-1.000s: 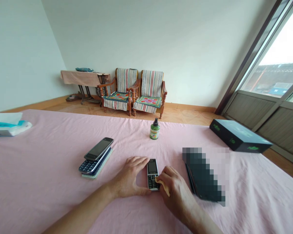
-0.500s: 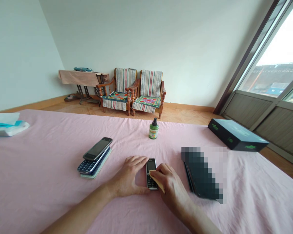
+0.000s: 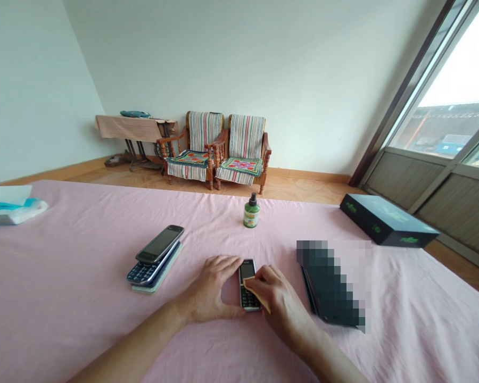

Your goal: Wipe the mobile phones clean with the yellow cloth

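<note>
A small keypad mobile phone (image 3: 249, 299) lies face up on the pink cloth, its screen toward the far side. My left hand (image 3: 212, 290) braces it from the left, fingertips at the upper end and thumb at the lower end. Pinched in my right hand (image 3: 277, 295) is a folded yellowish cloth (image 3: 259, 295), pressed on the phone around the lower screen and upper keys. The right fingers hide part of the phone's right side. Beyond the phone, a green spray bottle (image 3: 251, 214) with a black top stands upright.
Several phones are stacked at the left, a grey touchscreen phone (image 3: 159, 244) uppermost. Dark flat devices (image 3: 327, 292), partly pixelated, lie at the right. A black box (image 3: 387, 221) sits at the far right, a tissue pack (image 3: 11, 210) at the far left. Two wooden chairs (image 3: 241, 143) stand by the wall.
My right hand and the yellowish cloth have shifted very slightly up the phone. My left hand and the phone stay practically in place.
</note>
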The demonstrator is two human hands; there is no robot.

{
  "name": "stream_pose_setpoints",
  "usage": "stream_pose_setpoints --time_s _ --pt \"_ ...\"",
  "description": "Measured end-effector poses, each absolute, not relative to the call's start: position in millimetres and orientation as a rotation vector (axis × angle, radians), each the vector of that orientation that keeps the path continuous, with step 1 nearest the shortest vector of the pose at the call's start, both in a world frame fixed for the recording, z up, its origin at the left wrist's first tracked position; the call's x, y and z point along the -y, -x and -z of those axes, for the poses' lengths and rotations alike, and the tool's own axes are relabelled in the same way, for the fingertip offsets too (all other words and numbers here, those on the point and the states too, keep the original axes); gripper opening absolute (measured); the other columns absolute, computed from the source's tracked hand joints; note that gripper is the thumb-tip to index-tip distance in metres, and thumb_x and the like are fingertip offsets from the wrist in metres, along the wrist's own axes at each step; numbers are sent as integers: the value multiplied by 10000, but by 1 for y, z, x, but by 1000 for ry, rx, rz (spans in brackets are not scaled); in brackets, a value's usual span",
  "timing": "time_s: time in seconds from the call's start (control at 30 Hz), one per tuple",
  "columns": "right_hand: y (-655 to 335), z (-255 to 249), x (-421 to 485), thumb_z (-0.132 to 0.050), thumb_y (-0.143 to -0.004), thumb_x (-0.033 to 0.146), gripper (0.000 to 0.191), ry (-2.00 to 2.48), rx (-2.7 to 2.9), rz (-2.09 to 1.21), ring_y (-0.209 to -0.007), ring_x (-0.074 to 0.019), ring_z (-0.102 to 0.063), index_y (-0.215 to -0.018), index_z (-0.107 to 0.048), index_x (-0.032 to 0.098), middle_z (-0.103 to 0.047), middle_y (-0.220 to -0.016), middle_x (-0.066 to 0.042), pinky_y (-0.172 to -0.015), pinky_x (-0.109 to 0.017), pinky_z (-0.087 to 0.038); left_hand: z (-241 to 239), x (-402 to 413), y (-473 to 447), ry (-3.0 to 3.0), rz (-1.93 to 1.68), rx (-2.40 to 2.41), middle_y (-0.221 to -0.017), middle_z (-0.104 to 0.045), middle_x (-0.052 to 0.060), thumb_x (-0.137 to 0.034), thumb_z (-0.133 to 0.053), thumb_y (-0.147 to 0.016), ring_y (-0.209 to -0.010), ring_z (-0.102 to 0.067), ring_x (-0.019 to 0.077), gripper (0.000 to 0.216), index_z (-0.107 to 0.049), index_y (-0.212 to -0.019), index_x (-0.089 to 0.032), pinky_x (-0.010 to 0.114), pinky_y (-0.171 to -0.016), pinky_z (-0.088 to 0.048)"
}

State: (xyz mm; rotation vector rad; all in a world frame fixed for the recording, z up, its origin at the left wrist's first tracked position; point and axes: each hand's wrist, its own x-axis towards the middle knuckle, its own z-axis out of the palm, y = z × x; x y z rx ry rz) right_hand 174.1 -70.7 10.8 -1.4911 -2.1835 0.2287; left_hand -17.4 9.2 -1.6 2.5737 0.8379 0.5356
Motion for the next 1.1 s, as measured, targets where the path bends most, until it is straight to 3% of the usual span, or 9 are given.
stream_pose_setpoints --time_s 1.1 --pt "-170 -12 82 -503 -866 -21 225 1429 2205 -289 -792 -138 -484 -771 -553 177 -523 -868 -15 -682 -223 -387 3 -9 18 -2564 -517 -851 -1404 -482 110 -529 -844 -553 -1280 -419 335 1005 -412 -1401 -206 471 -1083 -318"
